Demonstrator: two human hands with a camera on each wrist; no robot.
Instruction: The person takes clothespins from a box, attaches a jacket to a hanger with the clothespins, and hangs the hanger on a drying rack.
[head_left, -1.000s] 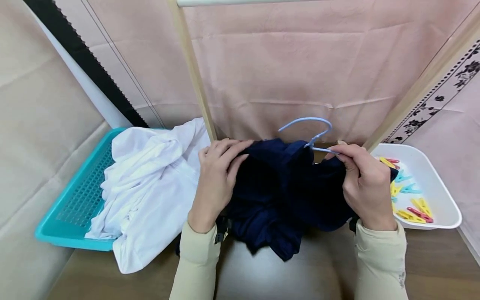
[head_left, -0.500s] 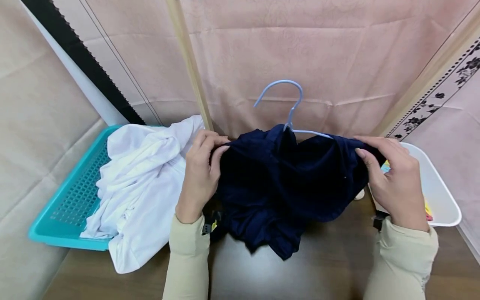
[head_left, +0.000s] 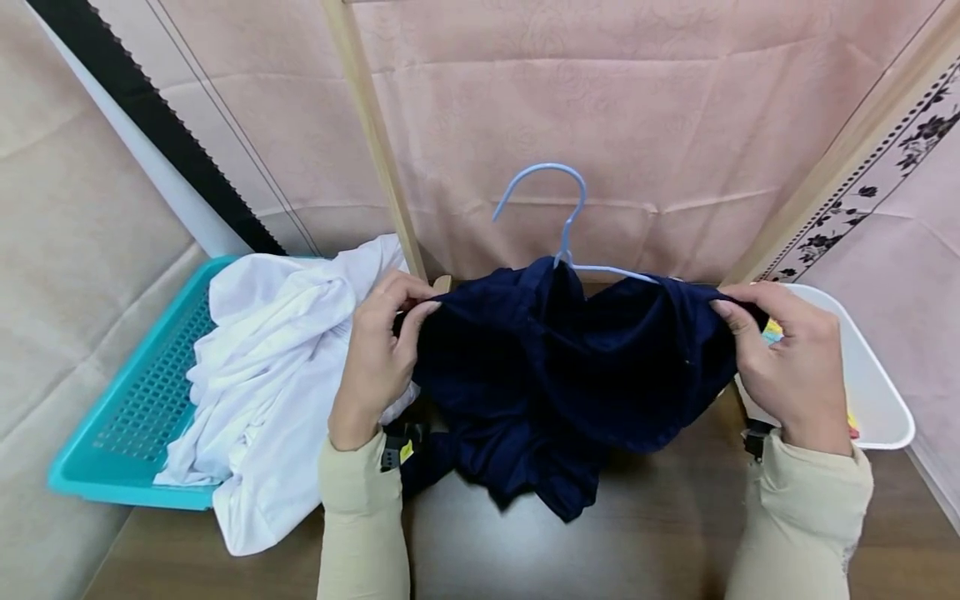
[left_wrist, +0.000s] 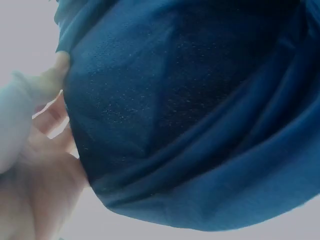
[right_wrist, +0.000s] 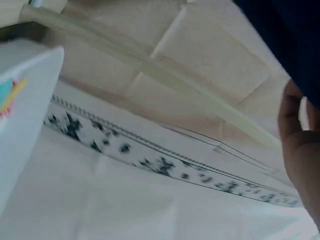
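A navy blue shirt [head_left: 480, 367] hangs spread between the two hands, its lower part bunched down toward the table. The hook of a light blue hanger [head_left: 581, 190] stands out of its neckline, and one wire arm runs right into the cloth. My left hand [head_left: 371, 358] pinches the shirt's left end between thumb and fingers. At the opposite end my right hand [head_left: 795, 367] pinches the cloth by the shoulder. In the left wrist view the shirt [left_wrist: 165, 125] fills most of the picture beside the thumb. The rest of the hanger is hidden inside.
On the left stands a teal basket [head_left: 131, 497] with a white garment [head_left: 285, 358] spilling over its front rim. A white tray [head_left: 892, 400] with colored clothespins sits at right, partly behind the hand. Wooden posts [head_left: 375, 142] rise on both sides before a pink cloth backdrop [head_left: 600, 108].
The right hand has let go of the hanger's wire and moved right to pinch the shirt's shoulder. The left hand has moved left, stretching the cloth wider. The hook has risen and shifted left.
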